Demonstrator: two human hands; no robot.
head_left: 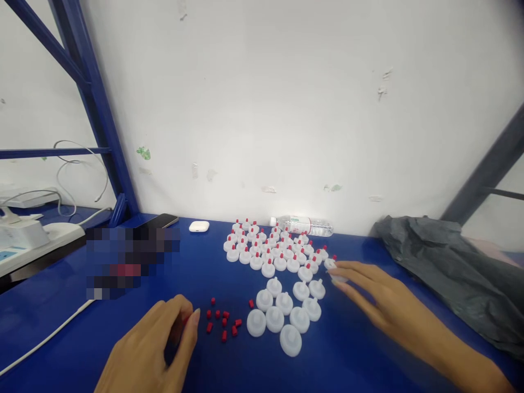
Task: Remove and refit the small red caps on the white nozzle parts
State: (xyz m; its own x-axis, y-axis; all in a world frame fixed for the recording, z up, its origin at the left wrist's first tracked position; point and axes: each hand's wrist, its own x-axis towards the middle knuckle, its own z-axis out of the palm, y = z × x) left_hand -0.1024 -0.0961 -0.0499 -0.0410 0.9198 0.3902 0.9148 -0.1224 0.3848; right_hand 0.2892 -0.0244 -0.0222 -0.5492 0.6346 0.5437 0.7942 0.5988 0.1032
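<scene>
My left hand (153,341) is at the lower left, thumb and fingers pinched together on a small red cap (185,321) that is mostly hidden. Beside it lie several loose red caps (224,322) on the blue table. My right hand (374,292) reaches in from the right, its thumb and fingers closed around a white round nozzle lid (339,278), partly covered by the fingers. Between the hands stand several white nozzle lids (274,319) with bare tips. Behind them is a packed group of white lids with red caps on their tips (268,267).
A clear bottle (305,224) lies against the wall behind the lids. A white earphone case (198,226) and a phone (164,220) are at the back left. Dark plastic bag (446,273) covers the right side. A white cable (45,338) runs along the left.
</scene>
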